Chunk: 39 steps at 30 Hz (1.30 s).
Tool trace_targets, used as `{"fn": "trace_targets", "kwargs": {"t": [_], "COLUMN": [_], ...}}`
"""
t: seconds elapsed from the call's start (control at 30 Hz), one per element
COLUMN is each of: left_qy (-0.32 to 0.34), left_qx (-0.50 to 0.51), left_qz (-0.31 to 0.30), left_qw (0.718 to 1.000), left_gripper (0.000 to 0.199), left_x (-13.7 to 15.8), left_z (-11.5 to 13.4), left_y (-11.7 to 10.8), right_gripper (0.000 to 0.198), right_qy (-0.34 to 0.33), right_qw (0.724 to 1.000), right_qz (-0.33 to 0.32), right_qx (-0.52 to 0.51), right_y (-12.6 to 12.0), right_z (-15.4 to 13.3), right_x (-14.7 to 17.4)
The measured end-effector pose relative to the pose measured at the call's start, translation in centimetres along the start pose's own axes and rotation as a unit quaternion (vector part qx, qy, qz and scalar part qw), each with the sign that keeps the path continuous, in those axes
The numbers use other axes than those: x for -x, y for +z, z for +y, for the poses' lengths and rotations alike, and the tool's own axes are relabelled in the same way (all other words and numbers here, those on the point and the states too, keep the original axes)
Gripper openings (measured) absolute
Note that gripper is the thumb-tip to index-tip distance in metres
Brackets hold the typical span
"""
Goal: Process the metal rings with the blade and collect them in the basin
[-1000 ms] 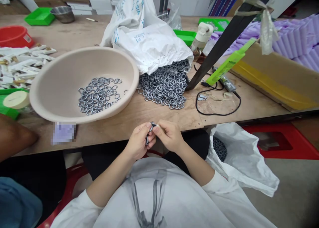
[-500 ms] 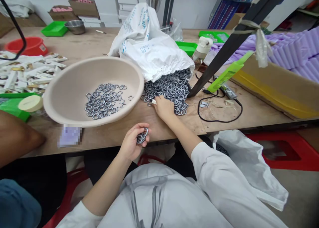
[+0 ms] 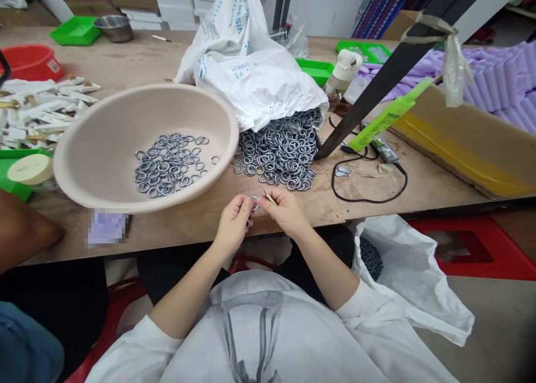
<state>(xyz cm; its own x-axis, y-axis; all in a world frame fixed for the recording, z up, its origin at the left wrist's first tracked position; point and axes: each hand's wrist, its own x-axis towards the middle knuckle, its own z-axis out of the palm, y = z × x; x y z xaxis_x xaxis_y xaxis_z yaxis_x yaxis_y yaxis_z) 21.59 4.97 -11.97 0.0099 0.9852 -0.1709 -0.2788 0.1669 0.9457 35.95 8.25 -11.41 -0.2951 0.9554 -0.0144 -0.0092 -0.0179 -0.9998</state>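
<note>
The person's left hand (image 3: 234,221) pinches a grey ring (image 3: 255,198) between thumb and forefinger, just above the front edge of the wooden table (image 3: 167,229). A second ring (image 3: 248,223) shows partly below it, against the curled fingers of the same hand. The right hand (image 3: 287,210) grasps a thin pointed tool (image 3: 268,196), its tip angled up and to the left; its thumb and forefinger are close beside the pinched ring, though whether they touch it cannot be told.

Behind the hands, a pile of grey rings (image 3: 285,154) spills from the mouth of a white printed sack (image 3: 259,81). To the left of the pile stands a wide beige basin (image 3: 96,132) with a scatter of like rings (image 3: 167,165) on its bottom. A black post (image 3: 364,104) slants up beside the pile, and a black cord (image 3: 368,200) loops over the tabletop to its right. Below the table edge, an open white bag (image 3: 412,271) holds more dark rings (image 3: 371,257). At the far left, a co-worker's bare arm (image 3: 25,226) rests near the basin
</note>
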Motion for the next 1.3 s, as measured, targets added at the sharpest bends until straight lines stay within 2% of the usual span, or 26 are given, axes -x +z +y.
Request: {"fn": "trace_targets", "kwargs": {"t": [0.17, 0.27, 0.37, 0.43, 0.5, 0.57, 0.63, 0.93, 1.0, 1.07, 1.17, 1.23, 1.3], "left_qy": [-0.085, -0.120, -0.132, -0.125, -0.116, -0.111, -0.111, -0.117, -0.116, -0.117, -0.122, -0.121, -0.118], "left_qx": [0.084, 0.115, 0.145, 0.158, 0.161, 0.159, 0.157, 0.159, 0.157, 0.150, 0.137, 0.136, 0.132], "left_qz": [-0.031, -0.057, -0.063, -0.057, -0.047, -0.039, -0.037, -0.045, -0.057, -0.087, -0.121, -0.100, -0.066], "left_qw": [0.992, 0.984, 0.979, 0.978, 0.979, 0.980, 0.981, 0.979, 0.979, 0.978, 0.976, 0.978, 0.982], "left_gripper": [0.050, 0.050, 0.048, 0.047, 0.047, 0.048, 0.049, 0.046, 0.046, 0.047, 0.047, 0.044, 0.040], "left_x": [0.9, 1.5, 1.8, 1.9, 1.9, 1.9, 2.0, 2.2, 2.4, 2.8, 3.1, 3.0, 2.6], "left_z": [1.0, 1.8, 2.3, 2.4, 2.4, 2.5, 2.5, 2.5, 2.5, 2.5, 2.4, 2.1, 1.9], "left_y": [0.5, 0.7, 0.6, 0.5, 0.4, 0.5, 0.7, 0.8, 0.8, 0.8, 0.6, 0.2, -0.2], "right_gripper": [0.039, 0.039, 0.045, 0.047, 0.048, 0.048, 0.048, 0.049, 0.051, 0.055, 0.060, 0.058, 0.054], "right_qy": [-0.107, -0.109, -0.113, -0.168, -0.217, -0.227, -0.219, -0.192, -0.182, -0.151, -0.083, -0.059, -0.047], "right_qw": [0.992, 0.992, 0.990, 0.971, 0.942, 0.921, 0.916, 0.936, 0.942, 0.955, 0.980, 0.992, 0.998], "right_qz": [0.032, 0.022, 0.047, 0.047, 0.022, 0.000, -0.007, -0.027, -0.039, -0.020, 0.050, 0.064, 0.049], "right_qx": [0.053, 0.051, 0.072, 0.160, 0.256, 0.317, 0.336, 0.293, 0.279, 0.255, 0.174, 0.089, 0.006], "right_y": [0.4, 0.4, 0.2, 0.0, 0.1, 0.2, 0.4, 0.3, 0.0, -0.6, -1.5, -1.6, -1.3], "right_z": [-0.6, -0.8, -1.1, -1.5, -1.9, -2.2, -2.2, -2.8, -2.6, -2.0, -0.9, -0.4, -0.4], "right_x": [0.5, 0.3, 0.6, 1.3, 2.1, 2.7, 2.9, 3.1, 2.7, 1.9, 0.4, 0.0, 0.2]}}
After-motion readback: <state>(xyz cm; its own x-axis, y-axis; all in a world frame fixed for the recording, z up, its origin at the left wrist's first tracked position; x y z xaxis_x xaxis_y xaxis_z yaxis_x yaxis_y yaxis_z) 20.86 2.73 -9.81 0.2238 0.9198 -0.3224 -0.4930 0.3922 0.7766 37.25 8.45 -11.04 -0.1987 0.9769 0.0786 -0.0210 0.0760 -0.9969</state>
